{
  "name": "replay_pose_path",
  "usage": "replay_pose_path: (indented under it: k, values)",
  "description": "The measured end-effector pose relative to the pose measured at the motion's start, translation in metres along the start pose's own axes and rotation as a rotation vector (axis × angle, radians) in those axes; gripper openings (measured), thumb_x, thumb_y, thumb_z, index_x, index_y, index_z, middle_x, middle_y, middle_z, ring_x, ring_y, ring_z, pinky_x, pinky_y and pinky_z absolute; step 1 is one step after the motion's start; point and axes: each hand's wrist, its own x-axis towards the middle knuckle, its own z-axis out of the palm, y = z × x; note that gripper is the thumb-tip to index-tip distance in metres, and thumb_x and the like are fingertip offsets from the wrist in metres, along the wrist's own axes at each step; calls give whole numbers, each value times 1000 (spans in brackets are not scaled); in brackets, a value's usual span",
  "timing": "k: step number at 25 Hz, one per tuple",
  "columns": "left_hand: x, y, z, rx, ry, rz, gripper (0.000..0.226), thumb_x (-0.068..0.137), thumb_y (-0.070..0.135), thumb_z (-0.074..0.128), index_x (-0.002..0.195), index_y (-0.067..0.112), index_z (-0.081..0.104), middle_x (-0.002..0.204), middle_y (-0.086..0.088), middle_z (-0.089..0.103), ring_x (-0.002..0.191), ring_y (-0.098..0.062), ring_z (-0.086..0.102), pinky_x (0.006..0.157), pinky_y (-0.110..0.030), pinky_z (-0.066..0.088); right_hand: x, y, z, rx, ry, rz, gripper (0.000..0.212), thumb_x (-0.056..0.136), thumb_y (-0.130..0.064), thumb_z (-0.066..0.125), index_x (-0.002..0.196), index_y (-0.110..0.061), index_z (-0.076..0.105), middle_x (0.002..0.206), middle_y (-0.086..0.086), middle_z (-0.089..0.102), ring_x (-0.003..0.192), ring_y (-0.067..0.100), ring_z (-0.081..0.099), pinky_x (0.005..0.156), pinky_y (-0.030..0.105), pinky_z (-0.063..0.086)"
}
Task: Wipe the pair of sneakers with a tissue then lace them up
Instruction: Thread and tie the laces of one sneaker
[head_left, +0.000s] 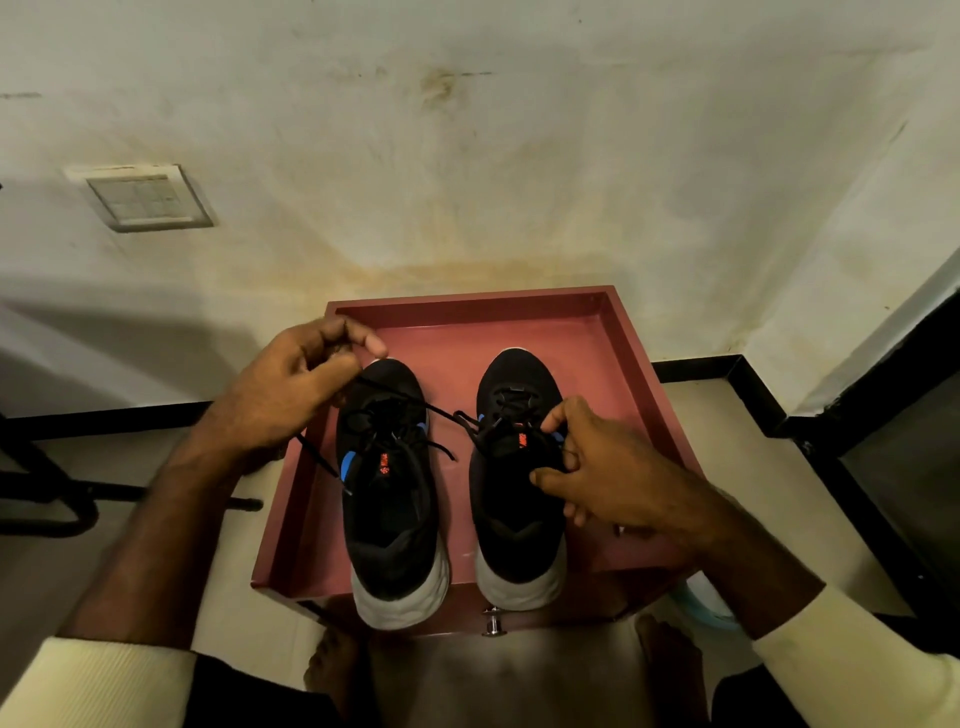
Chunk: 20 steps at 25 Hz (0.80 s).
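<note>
Your left hand (291, 387) pinches a thin black lace (410, 397) taut; your right hand (608, 470) clasps the right sneaker (519, 535) by its soft tongue.

Two black sneakers stand side by side, toes to the wall, on a red rimmed bench (467, 301). The left hand (280, 395) pinches a black lace (410, 400) drawn across the left sneaker (389, 525). The right hand (608, 467) grips the right sneaker (514, 551) at its laces.
</note>
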Motion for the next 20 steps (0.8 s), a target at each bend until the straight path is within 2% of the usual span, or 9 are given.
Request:
replay_pose_path:
  k: [3, 4, 6, 8, 10, 13, 16, 18, 20]
  values:
    - [-1, 2, 9, 127, -249, -47, 24, 104, 11, 50, 106, 13, 74, 81, 7, 71, 72, -6, 68, 68, -16, 54, 2, 8, -19, 68, -18, 41, 29, 92, -39, 77, 112, -23, 62, 81, 6, 75, 66, 22, 76, 73, 43, 65]
    - [0, 2, 14, 186, -315, -49, 25, 104, 9, 50, 106, 16, 75, 76, 11, 69, 67, -5, 64, 66, -17, 52, 2, 10, -24, 79, -11, 40, 23, 92, -40, 76, 104, -23, 67, 80, 6, 76, 67, 24, 76, 74, 44, 65]
    - [3, -1, 30, 361, -376, -55, 21, 100, 19, 56, 99, 27, 76, 67, 14, 65, 60, -8, 59, 64, -20, 49, 1, 11, -30, 66, -8, 12, 17, 94, -38, 75, 94, -21, 71, 77, 5, 75, 65, 20, 73, 72, 40, 64]
    - [6, -4, 50, 545, -372, -56, 13, 97, 33, 62, 90, 29, 73, 65, 13, 67, 60, -8, 63, 66, -26, 50, 2, 12, -30, 71, 26, -19, 15, 97, -33, 71, 92, -19, 71, 75, 0, 71, 62, 10, 69, 63, 30, 62]
    - [8, -4, 66, 679, -326, -62, 28, 91, 56, 68, 84, 29, 68, 59, 11, 60, 55, -4, 58, 63, -25, 47, 4, 13, -31, 106, 88, 0, 14, 100, -29, 67, 91, -17, 70, 70, -5, 67, 55, 2, 64, 54, 20, 53]
    - [12, -2, 79, 809, -281, -122, 48, 73, 83, 66, 74, 34, 67, 64, 13, 61, 62, -3, 61, 69, -31, 59, 5, 13, -34, 121, 187, 30, 20, 96, -30, 61, 82, -18, 67, 73, -2, 71, 55, 4, 63, 55, 22, 47]
    - [13, -3, 83, 782, -292, -159, 44, 73, 80, 69, 69, 37, 72, 69, 14, 69, 68, -4, 67, 75, -33, 62, 6, 15, -41, 169, 361, 81, 31, 93, -36, 57, 77, -10, 66, 76, 3, 74, 59, 13, 62, 62, 31, 49]
    - [13, -4, 82, 743, -305, -173, 40, 75, 75, 72, 72, 35, 77, 70, 15, 71, 68, -2, 67, 73, -27, 60, 5, 19, -50, 222, 490, 130, 37, 94, -38, 56, 76, -7, 65, 74, 5, 72, 63, 18, 60, 67, 36, 50]
    - [12, -4, 81, 720, -314, -175, 38, 77, 71, 74, 73, 34, 78, 69, 14, 72, 67, -2, 68, 71, -25, 58, 3, 25, -61, 275, 598, 153, 42, 94, -39, 55, 76, -1, 61, 70, 8, 64, 62, 20, 54, 65, 37, 47]
